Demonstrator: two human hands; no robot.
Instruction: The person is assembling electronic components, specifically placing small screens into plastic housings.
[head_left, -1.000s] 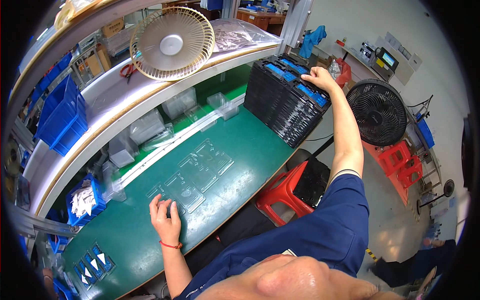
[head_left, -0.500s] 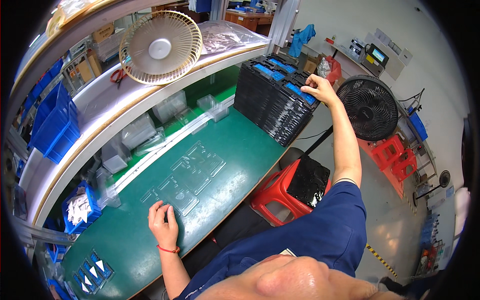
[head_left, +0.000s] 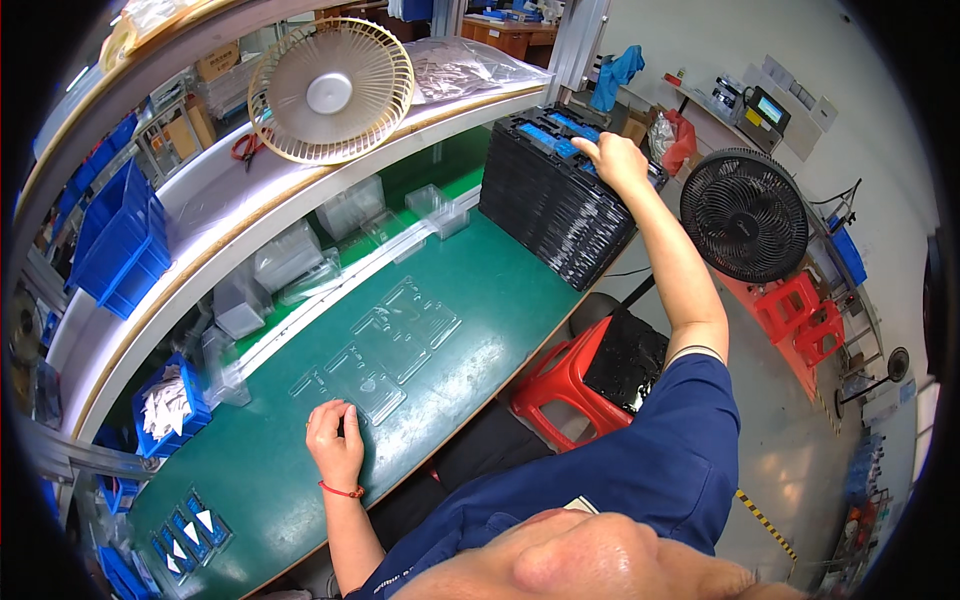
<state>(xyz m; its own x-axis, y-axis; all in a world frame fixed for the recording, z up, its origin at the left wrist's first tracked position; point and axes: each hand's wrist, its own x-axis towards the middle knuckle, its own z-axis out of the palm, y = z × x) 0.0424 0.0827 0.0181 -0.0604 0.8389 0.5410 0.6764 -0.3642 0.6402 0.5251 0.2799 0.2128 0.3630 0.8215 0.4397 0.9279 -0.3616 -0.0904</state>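
Observation:
My right hand (head_left: 620,162) reaches over the top of a tall stack of black trays (head_left: 545,215) at the back right. Its fingers are bent down by the blue pieces (head_left: 550,140) in the top tray; what they grip, if anything, is hidden. My left hand (head_left: 335,440) rests on the green tabletop (head_left: 490,290), fingers loosely curved, thumb apart, nothing visible in it. Just beyond it lie clear plastic blister shells (head_left: 375,390), flat on the table in a row.
Several blue packs with white triangles (head_left: 190,535) lie at the near left. A blue bin of white pieces (head_left: 170,405) stands beside them. Clear plastic boxes (head_left: 290,255) line the shelf's underside. A fan guard (head_left: 330,95) leans on the shelf. A red stool (head_left: 560,390) and black fan (head_left: 743,215) stand right.
My right hand has shifted slightly left and away from me over the stack's top. My left hand stays by the clear shells, its fingers drawn in a little. The whole view has shifted slightly.

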